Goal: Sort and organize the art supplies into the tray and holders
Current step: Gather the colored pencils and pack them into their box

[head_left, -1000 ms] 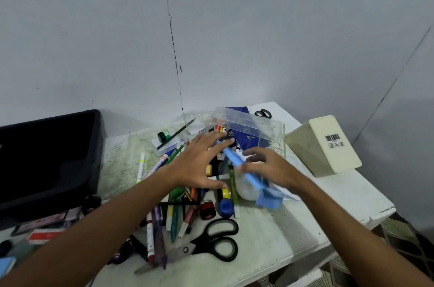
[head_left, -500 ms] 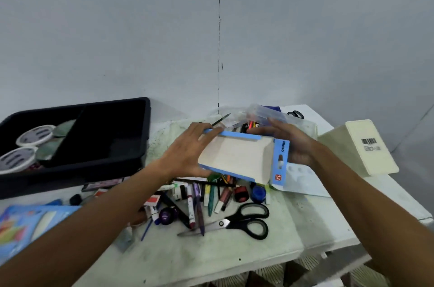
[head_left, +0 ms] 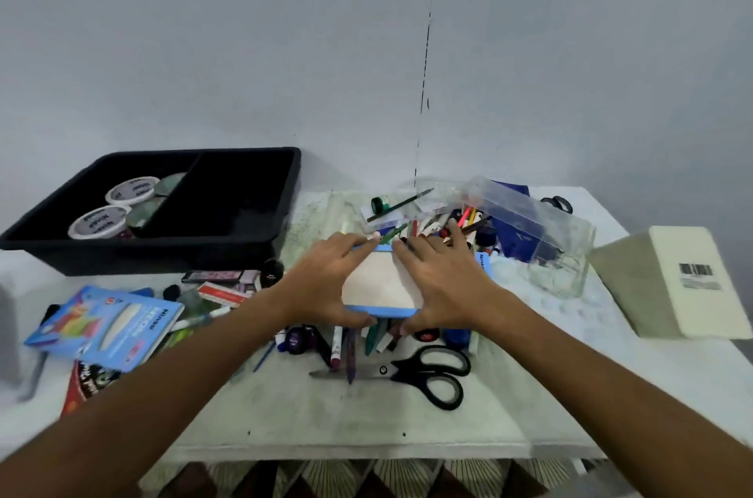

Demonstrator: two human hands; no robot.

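Change since the earlier frame: the cardboard box [head_left: 381, 285], half a second ago tilted with its open side toward the camera and a printed end flap showing at the right, now lies lower and flatter over the pile of pens [head_left: 366, 338]; both hands have closed in over its top.

Item: cardboard box. Pale cream broad face, blue edging along near and far rims, a blue printed flap just visible past the right hand. Flat, rectangular, light-looking card. Long axis runs roughly left to right across the table [head_left: 326, 416].

Position: mid-table, resting on or just above the loose pens, between the black tray [head_left: 260, 245] to the left and the clear plastic container [head_left: 529, 236] to the right.

Grip: left hand [head_left: 322, 285] holds the left end, fingers laid along the far rim, thumb curled under the near rim. Right hand [head_left: 444, 285] mirrors it on the right end, fingers spread over the top, thumb at the near edge. The box is pinched between the two.

Governing relation: the tray lies well to the left of the box, so the left hand is the nearer one; its right compartment shows no contents, its left one holds round lidded tubs [head_left: 97, 222].

Nearby: black scissors [head_left: 428, 373] in front; blue booklet [head_left: 110, 324] left; cream holder [head_left: 672, 281] on its side, far right.
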